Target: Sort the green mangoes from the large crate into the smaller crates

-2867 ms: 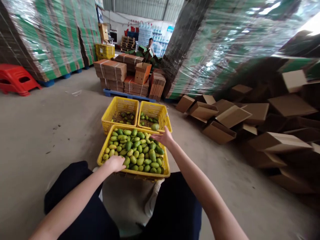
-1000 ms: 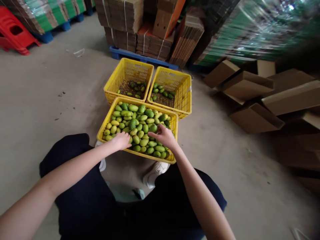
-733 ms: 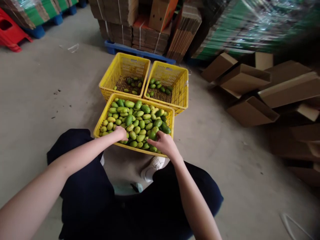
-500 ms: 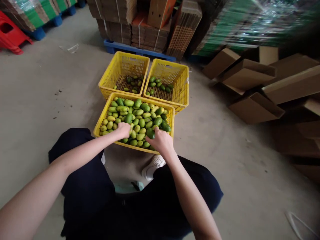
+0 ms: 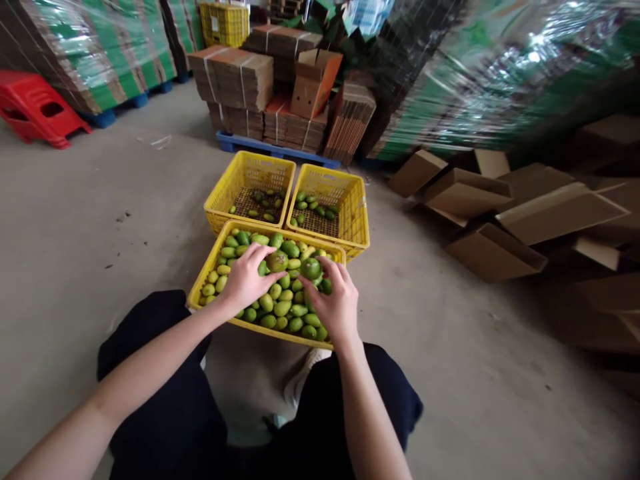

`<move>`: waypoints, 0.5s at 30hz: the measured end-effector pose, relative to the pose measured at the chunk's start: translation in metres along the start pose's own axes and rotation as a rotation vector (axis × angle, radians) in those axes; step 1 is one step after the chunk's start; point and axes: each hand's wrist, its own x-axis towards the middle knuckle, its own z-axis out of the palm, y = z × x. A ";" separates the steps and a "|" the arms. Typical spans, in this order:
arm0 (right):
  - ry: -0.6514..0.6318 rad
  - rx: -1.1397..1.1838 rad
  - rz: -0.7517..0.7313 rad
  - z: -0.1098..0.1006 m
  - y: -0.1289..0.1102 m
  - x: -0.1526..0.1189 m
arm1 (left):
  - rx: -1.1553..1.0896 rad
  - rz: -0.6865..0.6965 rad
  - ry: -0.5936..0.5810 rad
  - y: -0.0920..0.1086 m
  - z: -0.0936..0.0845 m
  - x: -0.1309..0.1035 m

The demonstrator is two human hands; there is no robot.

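Before us sits a front crate (image 5: 280,335) filled with fruit (image 5: 283,308). Just behind it we see a left rear crate (image 5: 267,171) and a right rear crate (image 5: 353,200), some fruit in each. Beyond them, cardboard bundles (image 5: 237,75) rest on a pallet (image 5: 240,143); a stool (image 5: 39,100) stands to our left, boxes (image 5: 493,252) lie heaped right.

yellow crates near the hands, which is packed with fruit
The front crate, under the left hand and right hand: fruit fills it, while the rear left crate and rear right crate hold far less, their bottoms showing.
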 end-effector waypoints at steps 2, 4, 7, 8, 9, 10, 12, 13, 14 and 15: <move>0.012 0.036 0.016 0.007 0.001 -0.002 | -0.004 0.015 -0.005 0.000 -0.002 -0.004; -0.017 0.055 0.007 0.015 -0.001 -0.002 | -0.006 0.037 0.000 0.000 -0.004 -0.007; -0.039 0.062 0.002 0.023 -0.007 0.003 | -0.007 0.070 0.034 -0.001 -0.007 -0.007; -0.039 0.062 0.005 0.025 -0.009 0.005 | -0.005 0.072 0.047 -0.001 -0.008 -0.007; -0.037 0.064 0.008 0.026 -0.010 0.007 | -0.001 0.070 0.059 -0.001 -0.009 -0.006; -0.033 0.069 0.009 0.027 -0.012 0.008 | 0.004 0.066 0.071 -0.001 -0.010 -0.005; -0.024 0.089 0.001 0.029 -0.015 0.010 | 0.018 0.068 0.096 -0.002 -0.013 -0.002; -0.017 0.104 -0.004 0.030 -0.016 0.011 | 0.026 0.074 0.111 -0.002 -0.014 0.000; -0.008 0.118 -0.010 0.031 -0.016 0.011 | 0.033 0.081 0.125 -0.002 -0.016 0.001; -0.002 0.130 -0.015 0.032 -0.017 0.011 | 0.037 0.089 0.137 -0.001 -0.017 0.002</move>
